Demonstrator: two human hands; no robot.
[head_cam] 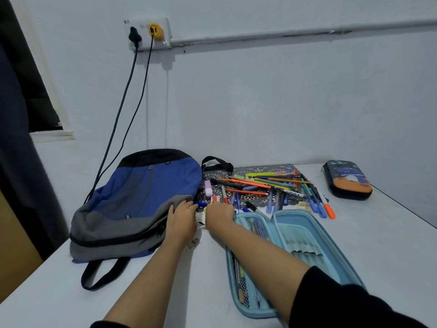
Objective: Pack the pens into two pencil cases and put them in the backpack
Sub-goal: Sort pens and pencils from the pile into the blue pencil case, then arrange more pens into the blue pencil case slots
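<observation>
Reaching forward, your left hand (181,218) lies with fingers extended against the grey edge of the blue backpack (137,197). Your right hand (218,215) is curled beside it, its grasp not discernible. The open light-blue pencil case (314,223) has its long axis running away from you. Pens (257,183) lie heaped beyond it, mostly crosswise. The dark pencil case (346,179) lies closed at far right.

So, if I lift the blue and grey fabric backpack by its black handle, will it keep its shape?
Probably not. The blue and grey fabric backpack lies flat and creased, so it seems nearly empty: likely light and floppy. Its loose black strap would probably dangle.
</observation>
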